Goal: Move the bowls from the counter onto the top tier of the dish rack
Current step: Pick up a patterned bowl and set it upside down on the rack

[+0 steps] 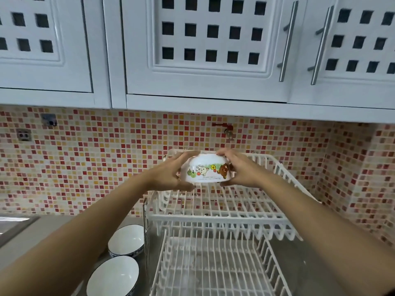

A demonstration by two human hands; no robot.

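Note:
A white bowl with cartoon animals (206, 170) is held upside down between both my hands, just above the top tier (239, 201) of the white wire dish rack. My left hand (171, 174) grips its left side and my right hand (239, 169) its right side. Two more white bowls with dark patterned rims stand upright on the counter to the left of the rack: one (126, 239) farther back, one (113, 276) nearer me. The rack's lower tier (213, 270) holds nothing.
White wall cabinets (203, 50) with metal handles hang overhead. A mosaic tile backsplash (85, 163) runs behind, with a red tap (224, 127) and a socket (24, 135). A steel sink edge (15, 223) lies at the left.

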